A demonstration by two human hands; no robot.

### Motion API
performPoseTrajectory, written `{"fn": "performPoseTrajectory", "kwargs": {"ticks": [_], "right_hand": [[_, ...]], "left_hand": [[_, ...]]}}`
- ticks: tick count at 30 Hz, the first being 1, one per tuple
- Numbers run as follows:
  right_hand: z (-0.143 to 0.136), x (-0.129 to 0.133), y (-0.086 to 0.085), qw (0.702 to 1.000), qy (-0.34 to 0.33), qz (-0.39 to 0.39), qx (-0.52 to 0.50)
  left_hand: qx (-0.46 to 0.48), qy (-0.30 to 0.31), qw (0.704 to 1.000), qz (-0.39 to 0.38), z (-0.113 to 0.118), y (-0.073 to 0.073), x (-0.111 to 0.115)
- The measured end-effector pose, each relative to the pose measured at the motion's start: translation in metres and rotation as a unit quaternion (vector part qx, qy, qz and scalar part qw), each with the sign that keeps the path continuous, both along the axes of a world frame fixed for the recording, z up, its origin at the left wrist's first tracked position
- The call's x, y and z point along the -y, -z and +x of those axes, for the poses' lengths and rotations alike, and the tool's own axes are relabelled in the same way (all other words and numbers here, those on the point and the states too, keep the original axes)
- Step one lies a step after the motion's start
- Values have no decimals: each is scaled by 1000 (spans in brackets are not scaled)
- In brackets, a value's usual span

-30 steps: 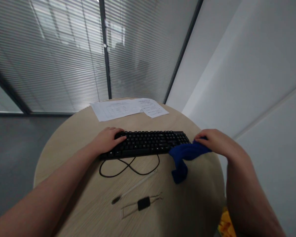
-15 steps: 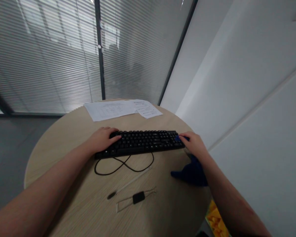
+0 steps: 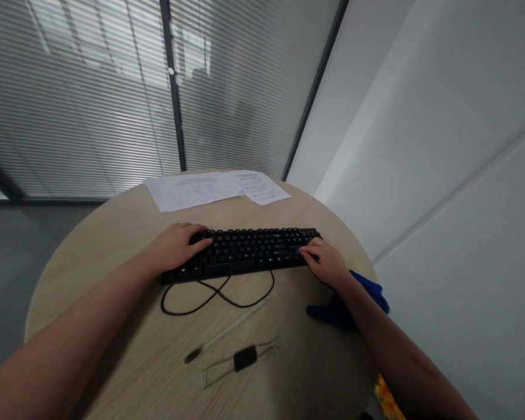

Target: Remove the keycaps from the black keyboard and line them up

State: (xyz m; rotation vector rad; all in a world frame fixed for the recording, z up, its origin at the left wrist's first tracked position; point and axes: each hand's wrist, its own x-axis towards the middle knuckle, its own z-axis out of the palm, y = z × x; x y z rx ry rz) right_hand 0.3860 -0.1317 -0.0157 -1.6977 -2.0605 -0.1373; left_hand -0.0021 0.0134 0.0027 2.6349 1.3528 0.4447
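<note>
A black keyboard [image 3: 245,251] lies across the round wooden table [image 3: 126,233]. My left hand [image 3: 179,248] grips its left end, thumb on top of the keys and fingers around the far edge. Over the keys at the right end is my right hand [image 3: 322,261], its fingers pinched on a small bit of blue material, mostly hidden by the fingers. A larger blue cloth [image 3: 332,311] lies on the table beneath my right forearm. The keyboard's black cable [image 3: 245,304] loops on the near side.
Nearer me lie a thin white brush [image 3: 227,331] with a dark tip and a black clip-like item [image 3: 245,358] with wire arms. Papers [image 3: 196,189] rest at the table's far edge. A white wall [image 3: 441,146] stands at the right, and something yellow [image 3: 387,396] shows below the table edge.
My right hand has moved left and slightly nearer over the keys with the blue material. More of the blue cloth shows beside my forearm. My left hand stays on the keyboard.
</note>
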Motion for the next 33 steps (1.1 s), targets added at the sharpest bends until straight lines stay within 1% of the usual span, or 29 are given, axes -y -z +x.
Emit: {"fn": "performPoseTrajectory", "kwargs": {"ticks": [3,7,9,11,17,21,25,28,30,33], "right_hand": [[5,0,-2,999,47,24,-6],[23,2,-6,984,132,104,-58],[31,4,-6,979,152,112,-78],[33,6,-3,982,150,90,-76],[31,6,2,993,111,-16,-22],[34,3,3,994,104,-39,-24],[34,1,6,992,118,-32,-33],[35,2,5,993,113,-24,-39],[40,4,2,991,125,5,-53],[49,8,-1,980,168,70,-82]], "left_hand": [[-6,2,1000,-5,1,-2,1],[2,11,1000,-12,1,-3,2],[1,9,1000,-10,0,-3,1],[1,8,1000,-11,-1,-2,0],[11,10,1000,-16,-2,0,-4],[19,4,1000,-9,-2,1,-4],[23,11,1000,-14,-3,4,-6],[29,12,999,-10,-3,4,-7],[33,9,999,-11,-4,4,-8],[36,12,999,-13,-4,4,-8]]}}
